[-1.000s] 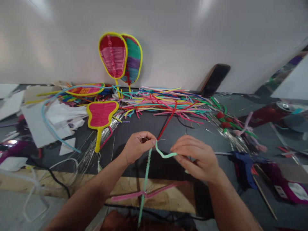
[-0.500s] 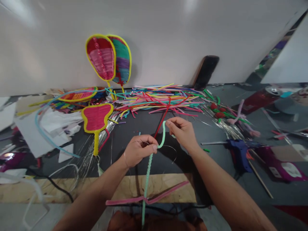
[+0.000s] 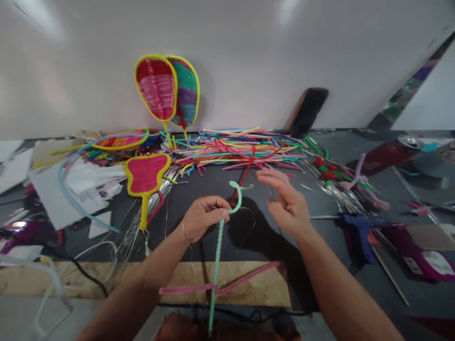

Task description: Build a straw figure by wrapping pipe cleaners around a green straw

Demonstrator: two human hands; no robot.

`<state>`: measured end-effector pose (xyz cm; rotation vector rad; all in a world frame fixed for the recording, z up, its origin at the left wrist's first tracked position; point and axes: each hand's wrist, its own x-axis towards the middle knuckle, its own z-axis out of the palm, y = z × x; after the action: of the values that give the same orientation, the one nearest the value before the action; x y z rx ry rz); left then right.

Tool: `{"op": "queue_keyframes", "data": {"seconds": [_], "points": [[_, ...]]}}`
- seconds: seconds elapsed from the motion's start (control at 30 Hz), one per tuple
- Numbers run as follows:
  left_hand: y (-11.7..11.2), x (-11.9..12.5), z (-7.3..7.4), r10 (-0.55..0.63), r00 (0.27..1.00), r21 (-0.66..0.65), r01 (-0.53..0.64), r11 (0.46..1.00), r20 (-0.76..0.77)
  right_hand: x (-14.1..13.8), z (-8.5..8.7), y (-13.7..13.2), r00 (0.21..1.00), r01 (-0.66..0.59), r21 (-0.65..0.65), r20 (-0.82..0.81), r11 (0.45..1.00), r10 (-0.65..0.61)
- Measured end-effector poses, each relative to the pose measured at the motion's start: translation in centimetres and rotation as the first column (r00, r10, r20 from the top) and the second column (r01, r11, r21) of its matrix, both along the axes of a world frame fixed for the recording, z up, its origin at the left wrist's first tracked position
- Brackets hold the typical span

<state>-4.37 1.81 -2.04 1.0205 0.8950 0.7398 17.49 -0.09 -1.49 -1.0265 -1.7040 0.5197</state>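
Between its thumb and fingers, my left hand [image 3: 208, 217] pinches a mint-green pipe cleaner [image 3: 217, 255] near its upper end. Above the pinch the free end curls round in a loose hook. Below, the green length looks twisted and runs down toward my body. A pink pipe cleaner [image 3: 249, 278] crosses it low down, its two arms spread left and right. My right hand [image 3: 286, 203] is raised to the right of the curl, apart from it, with fingers stretched and nothing in them. A red pipe cleaner [image 3: 245, 176] stretches behind the curl toward the pile.
A pile of coloured pipe cleaners [image 3: 234, 151] lies at the back. Yellow-rimmed fans [image 3: 156, 90] lean on the wall, and a pink fan [image 3: 147, 174] lies left. A phone [image 3: 308, 111] leans at the back right. A blue glue gun [image 3: 357, 234] and a red can [image 3: 391, 154] stand right.
My right hand has let go of the green pipe cleaner's end and moved right, its fingers opening. The freed end has sprung into a curl. My left hand keeps its pinch.
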Motion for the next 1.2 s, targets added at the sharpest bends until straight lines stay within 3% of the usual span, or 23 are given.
{"op": "queue_keyframes", "data": {"seconds": [0.13, 0.33, 0.4, 0.47, 0.57, 0.6, 0.63, 0.67, 0.73, 0.8, 0.83, 0.97, 1.2], "points": [[0.2, -0.1, 0.0, -0.117, 0.991, -0.056, 0.121, 0.991, 0.071, -0.5, 0.8, -0.5, 0.970, -0.200, 0.001, 0.142, 0.980, 0.198], [0.3, -0.3, -1.0, -0.243, 0.950, -0.121, 0.269, 0.956, 0.198, -0.7, 1.1, -0.5, 0.949, -0.260, -0.016, 0.180, 0.966, 0.258], [0.7, -0.4, -0.9, -0.231, 0.958, -0.157, 0.257, 0.953, 0.169, -0.4, 1.2, -0.6, 0.944, -0.282, -0.023, 0.171, 0.959, 0.282], [1.5, -0.6, -0.2, -0.160, 0.983, -0.167, 0.174, 0.970, 0.094, -0.2, 1.2, -0.6, 0.943, -0.287, -0.024, 0.168, 0.958, 0.287], [2.7, -1.2, 2.1, -0.021, 0.999, -0.030, 0.020, 0.999, -0.043, 0.0, 1.2, -0.6, 0.944, -0.276, -0.008, 0.184, 0.961, 0.272], [2.9, -1.2, 3.1, -0.044, 0.991, 0.058, 0.052, 0.997, -0.127, 0.0, 1.2, -0.5, 0.943, -0.275, -0.004, 0.195, 0.961, 0.271], [3.1, -1.2, 4.1, -0.087, 0.964, 0.172, 0.133, 0.976, -0.251, 0.0, 1.2, -0.5, 0.941, -0.276, -0.002, 0.205, 0.961, 0.270], [3.2, -1.1, 5.0, -0.174, 0.894, 0.261, 0.299, 0.918, -0.413, 0.0, 1.2, -0.5, 0.938, -0.277, -0.001, 0.214, 0.961, 0.271], [3.2, -0.5, 6.3, -0.261, 0.727, 0.339, 0.566, 0.752, -0.635, -0.1, 1.2, -0.4, 0.936, -0.278, 0.000, 0.227, 0.961, 0.270], [3.2, 0.3, 7.0, -0.293, 0.632, 0.362, 0.697, 0.619, -0.717, -0.1, 1.2, -0.4, 0.938, -0.270, 0.005, 0.228, 0.963, 0.262], [3.2, 0.7, 7.1, -0.304, 0.610, 0.364, 0.727, 0.582, -0.732, 0.0, 1.2, -0.5, 0.941, -0.262, 0.008, 0.223, 0.965, 0.254], [3.3, 1.8, 7.1, -0.341, 0.576, 0.341, 0.764, 0.548, -0.743, 0.6, 1.6, -0.6, 0.950, -0.244, -0.023, 0.197, 0.970, 0.244], [3.1, 2.4, 7.5, -0.393, 0.524, 0.297, 0.809, 0.508, -0.756, 2.3, 2.6, -0.8, 0.942, -0.320, -0.243, 0.020, 0.916, 0.334]]}}
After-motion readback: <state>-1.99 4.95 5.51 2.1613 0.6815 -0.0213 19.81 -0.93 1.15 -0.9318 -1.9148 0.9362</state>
